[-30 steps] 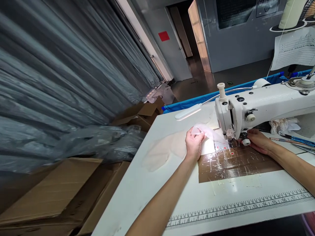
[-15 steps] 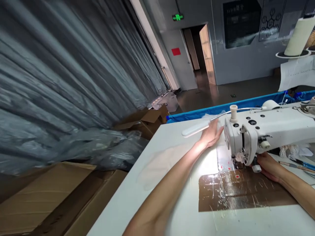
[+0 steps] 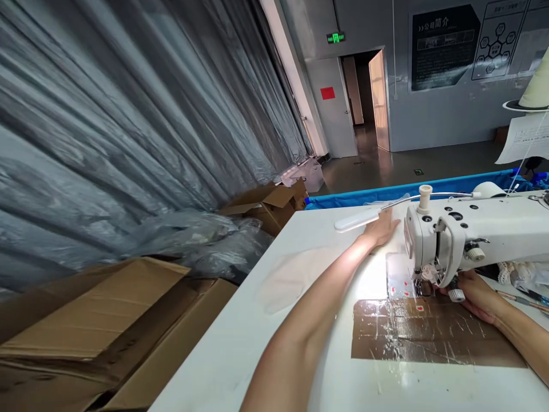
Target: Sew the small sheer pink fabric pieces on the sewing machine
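The left hand (image 3: 381,230) reaches to the far side of the white table (image 3: 309,240), palm down, thumb set apart and fingers stretched forward behind the neck of the lamp (image 3: 357,221). Just beyond its fingers shows a pale sheer fabric (image 3: 378,202), bunched near the table's far edge. The right hand (image 3: 478,294) is bent in under the arm of the sewing machine (image 3: 506,226), its fingers going behind the ribbed knob (image 3: 457,295), close to the needle area. The fingertips of both hands are covered, so I cannot tell whether either one grips anything. To the left of the left forearm, well apart from that hand, a flat sheer piece (image 3: 289,280) lies spread on the table. Between the two hands is the metal plate (image 3: 395,273) with small red marks; nearer the body than both lies the brown sheet (image 3: 429,340). Just right of the right hand is some white lace (image 3: 506,273).
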{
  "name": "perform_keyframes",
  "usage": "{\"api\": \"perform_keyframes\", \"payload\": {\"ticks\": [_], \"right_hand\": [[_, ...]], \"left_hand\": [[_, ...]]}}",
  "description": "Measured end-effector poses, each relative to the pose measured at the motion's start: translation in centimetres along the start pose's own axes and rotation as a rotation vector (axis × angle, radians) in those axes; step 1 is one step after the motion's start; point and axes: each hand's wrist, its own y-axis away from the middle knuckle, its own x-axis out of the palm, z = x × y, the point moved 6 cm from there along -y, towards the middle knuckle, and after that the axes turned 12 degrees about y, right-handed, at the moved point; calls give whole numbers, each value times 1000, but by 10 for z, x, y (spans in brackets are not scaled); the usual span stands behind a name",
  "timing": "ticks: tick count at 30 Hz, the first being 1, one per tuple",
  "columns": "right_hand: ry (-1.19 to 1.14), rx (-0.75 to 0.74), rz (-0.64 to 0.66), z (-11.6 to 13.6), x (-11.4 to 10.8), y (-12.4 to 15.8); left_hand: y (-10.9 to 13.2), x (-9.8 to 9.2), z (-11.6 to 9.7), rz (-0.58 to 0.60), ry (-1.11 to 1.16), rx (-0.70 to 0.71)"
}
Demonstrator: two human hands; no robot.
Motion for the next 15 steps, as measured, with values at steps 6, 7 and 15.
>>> {"api": "perform_keyframes", "payload": {"ticks": [6, 7, 15], "right_hand": [[46, -7, 5, -7, -6, -5], [49, -10, 3, -7, -6, -5], [75, -32, -16, -4, -6, -1]], "left_hand": [[51, -16, 11, -114, 34, 6], [59, -15, 10, -93, 49, 32], [87, -21, 23, -47, 151, 16]]}}
